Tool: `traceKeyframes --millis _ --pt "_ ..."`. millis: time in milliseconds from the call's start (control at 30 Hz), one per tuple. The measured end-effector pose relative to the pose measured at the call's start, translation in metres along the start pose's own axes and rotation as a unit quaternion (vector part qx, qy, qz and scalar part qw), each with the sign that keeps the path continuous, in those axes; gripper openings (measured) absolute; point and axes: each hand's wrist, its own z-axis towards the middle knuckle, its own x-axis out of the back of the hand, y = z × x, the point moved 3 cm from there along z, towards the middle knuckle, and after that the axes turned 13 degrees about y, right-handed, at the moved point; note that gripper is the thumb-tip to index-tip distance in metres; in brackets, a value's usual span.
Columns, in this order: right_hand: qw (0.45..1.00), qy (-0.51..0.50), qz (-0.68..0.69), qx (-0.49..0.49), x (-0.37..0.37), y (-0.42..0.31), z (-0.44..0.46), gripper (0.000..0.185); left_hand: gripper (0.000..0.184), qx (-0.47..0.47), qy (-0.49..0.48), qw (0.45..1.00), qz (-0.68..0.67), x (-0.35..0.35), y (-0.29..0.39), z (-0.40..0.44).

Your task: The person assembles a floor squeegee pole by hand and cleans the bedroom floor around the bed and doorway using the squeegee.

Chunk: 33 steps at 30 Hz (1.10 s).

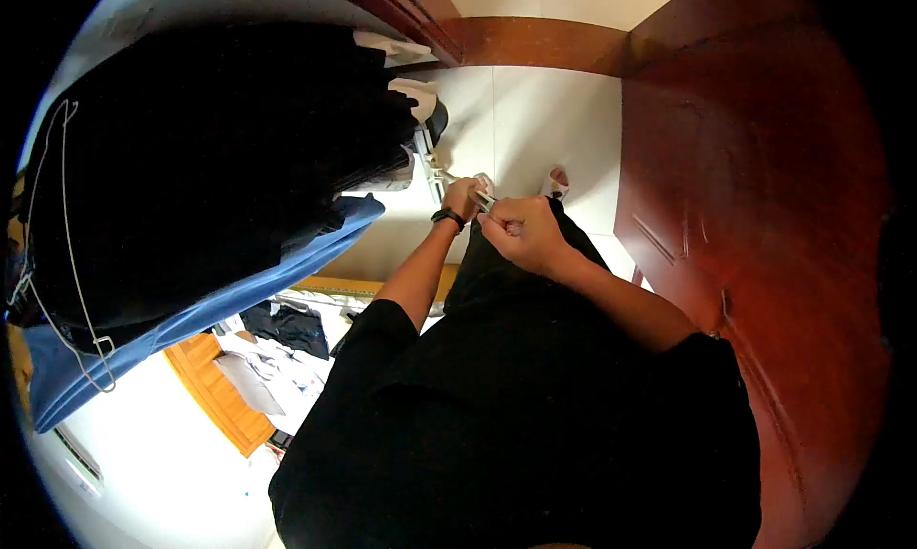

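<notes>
My left hand (462,197), with a dark watch (448,218) at the wrist, is closed in front of my body. It sits beside the white end of a rack or stand (432,167). My right hand (523,232) is closed in a fist close to it. A small shiny metal piece (483,202) shows between the two hands, gripped by the right fingers. Its kind is too small to tell. Whatever the left fingers hold is mostly hidden; a pale bit shows just past them.
Black clothes (210,138) and a blue garment (210,310) hang at the left, with a wire hanger (69,253) in front. A reddish-brown door (755,215) stands at the right. Pale floor tiles (516,119) lie beyond my slippered foot (556,183). A bed (218,393) is at lower left.
</notes>
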Motion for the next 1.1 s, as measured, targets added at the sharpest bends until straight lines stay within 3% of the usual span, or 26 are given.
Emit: traceKeyframes --millis 133,167,200,267,300,533,700,733,800,933,967,1000,1067,1100 --pt "0.999 0.036 0.026 0.027 0.026 0.007 0.008 0.027 0.022 -0.066 -0.004 0.998 0.005 -0.012 0.031 0.011" --pt "0.999 0.038 0.018 0.018 0.032 0.007 0.011 0.027 0.016 0.019 -0.02 0.998 -0.048 -0.025 0.016 0.025" --pt "0.999 0.039 0.01 0.008 0.037 0.006 0.013 0.027 0.016 0.017 -0.021 0.999 -0.045 -0.03 0.016 0.03" --pt "0.999 0.04 0.018 0.016 0.045 -0.003 0.017 0.027 0.014 0.12 -0.042 0.987 -0.103 -0.038 0.008 0.037" --pt "0.999 0.037 0.023 0.02 0.048 -0.008 0.018 0.028 0.013 0.005 -0.028 1.0 -0.006 -0.021 0.041 0.029" --pt "0.996 0.06 0.056 0.039 0.052 -0.028 0.032 0.029 0.025 -0.023 -0.031 0.998 0.052 0.015 0.098 0.042" --pt "0.998 0.03 0.036 0.038 0.043 -0.02 0.047 0.03 0.01 -0.034 0.004 0.999 0.017 0.04 0.088 0.066" --pt "0.998 0.03 0.034 0.035 0.04 -0.012 0.048 0.03 0.016 -0.032 0.012 0.999 -0.01 0.037 0.076 0.072" --pt "0.998 0.038 0.041 -0.002 0.029 0.009 0.048 0.032 0.021 -0.097 0.002 0.977 0.188 0.034 0.06 0.08" --pt "0.995 0.08 0.054 -0.032 0.028 0.027 0.04 0.034 0.026 -0.059 -0.036 0.985 0.161 0.014 0.055 0.086" --pt "0.994 0.091 0.031 -0.047 0.038 0.027 0.037 0.033 0.025 -0.088 -0.035 0.976 0.195 0.005 0.058 0.085" --pt "0.993 0.102 0.007 -0.061 0.047 0.029 0.032 0.033 0.027 -0.14 0.022 0.979 0.144 -0.011 0.042 0.084" --pt "0.992 0.12 0.014 -0.045 0.054 0.032 0.021 0.035 0.028 -0.084 -0.023 0.981 0.171 -0.018 0.065 0.075" --pt "0.986 0.132 0.042 -0.089 0.059 0.034 0.016 0.036 0.026 -0.088 -0.031 0.98 0.174 -0.022 0.069 0.074"
